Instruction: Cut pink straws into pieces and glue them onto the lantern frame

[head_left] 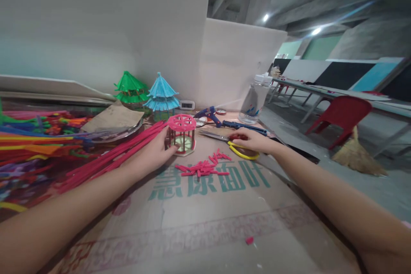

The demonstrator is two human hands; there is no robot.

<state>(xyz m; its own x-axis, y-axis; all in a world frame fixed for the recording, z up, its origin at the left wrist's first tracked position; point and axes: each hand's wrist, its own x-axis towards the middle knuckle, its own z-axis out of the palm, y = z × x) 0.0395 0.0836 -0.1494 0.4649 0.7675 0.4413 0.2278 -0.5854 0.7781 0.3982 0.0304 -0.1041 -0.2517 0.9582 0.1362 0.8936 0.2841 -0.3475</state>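
My left hand (156,150) is at the left side of a small pavilion frame (182,123). Its thumb lies against the frame's lower part and its fingers are partly hidden behind it. The frame has a pink spoked top, brown posts and a pale base with a pink edge. Over to the right, my right hand (252,139) grips the scissors (242,150) by their red and yellow handles, the blades pointing left. Short pink pipe-cleaner pieces (202,168) lie in a pile between the hands. Long pink pipe cleaners (112,156) stretch beneath my left forearm.
Green (128,87) and blue (161,96) model pavilions stand at the back. A glue gun (208,114), blue-handled pliers-like tool (244,126) and clear plastic jug (254,100) are behind the scissors. Colourful pipe cleaners (38,145) fill the left; a red chair (342,117) stands right.
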